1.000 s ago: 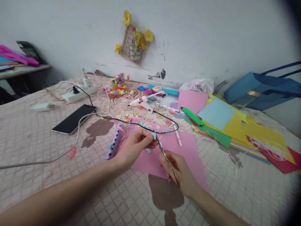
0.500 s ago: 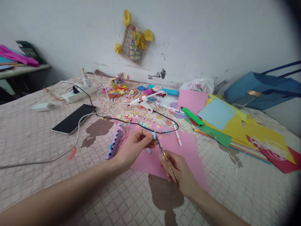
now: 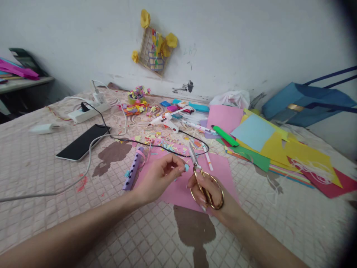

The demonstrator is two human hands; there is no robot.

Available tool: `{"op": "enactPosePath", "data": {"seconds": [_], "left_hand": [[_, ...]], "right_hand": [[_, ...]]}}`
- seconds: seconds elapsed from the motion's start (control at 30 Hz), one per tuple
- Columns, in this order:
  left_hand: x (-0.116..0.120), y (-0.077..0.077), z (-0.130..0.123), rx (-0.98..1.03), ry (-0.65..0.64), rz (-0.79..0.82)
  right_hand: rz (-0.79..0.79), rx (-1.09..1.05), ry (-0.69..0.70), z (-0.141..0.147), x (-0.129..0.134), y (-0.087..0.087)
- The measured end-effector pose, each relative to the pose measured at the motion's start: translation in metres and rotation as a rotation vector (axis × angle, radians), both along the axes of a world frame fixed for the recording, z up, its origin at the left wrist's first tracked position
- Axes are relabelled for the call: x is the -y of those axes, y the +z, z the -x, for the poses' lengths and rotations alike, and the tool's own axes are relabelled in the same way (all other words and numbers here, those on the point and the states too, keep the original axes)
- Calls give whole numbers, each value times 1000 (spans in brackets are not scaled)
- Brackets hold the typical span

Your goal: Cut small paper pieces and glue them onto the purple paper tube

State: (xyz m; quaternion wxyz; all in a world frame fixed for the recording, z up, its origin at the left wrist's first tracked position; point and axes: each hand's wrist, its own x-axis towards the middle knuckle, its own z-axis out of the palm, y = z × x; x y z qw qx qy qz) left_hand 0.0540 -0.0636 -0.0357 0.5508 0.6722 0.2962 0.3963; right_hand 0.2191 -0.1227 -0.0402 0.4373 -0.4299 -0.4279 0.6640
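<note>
Above the near pink sheet [image 3: 174,194], the person's left hand [image 3: 163,173] and right hand [image 3: 210,189] sit apart: the right grips gold-handled scissors [image 3: 196,167]; the left, nearby, pinches a tiny light-blue paper piece [image 3: 186,168], which a loose pinch could drop.

The bare, tapering left forearm [image 3: 83,227] reaches in from the near left corner toward the middle of the scene, ending in the bare left hand [image 3: 164,173], whose thumb and forefinger pinch together toward the right with the other fingers bent. The bare right forearm [image 3: 256,234] slants in from the near right to the bare right hand [image 3: 208,190], which sits slightly nearer, fingers curled in a grip. The hands are close together but not touching.
</note>
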Motion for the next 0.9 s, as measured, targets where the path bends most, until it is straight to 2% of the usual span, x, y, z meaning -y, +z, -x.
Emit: {"op": "enactPosePath", "data": {"seconds": [0.13,0.2,0.3,0.4,0.5,0.6,0.67,0.73,0.8,0.9], "left_hand": [[3,2,2,-134,-56,-523],[3,3,3,-167,-86,-720],[3,2,5,-219,-103,-888],[3,1,6,-225,-125,-931],[3,-1,5,-232,-96,-787],[3,-1,1,-250,-10,-381],[3,-1,-1,-222,-48,-78],[4,-1,-4,-178,-139,128],[5,-1,-5,-146,-192,237],[7,-1,-6,-111,-195,305]], "right_hand": [[72,-222,89,-6,-5,-1],[106,-271,145,-8,-6,-3],[117,-297,197,-8,-5,-5],[98,-286,185,-7,-5,-5],[32,-213,135,-6,-4,-5],[-79,-4,-23,-5,-2,-5],[-122,176,-120,-4,-1,-3],[-134,324,-159,-4,-1,0],[-160,406,-160,-3,0,2],[-184,451,-147,-2,0,3]]}}
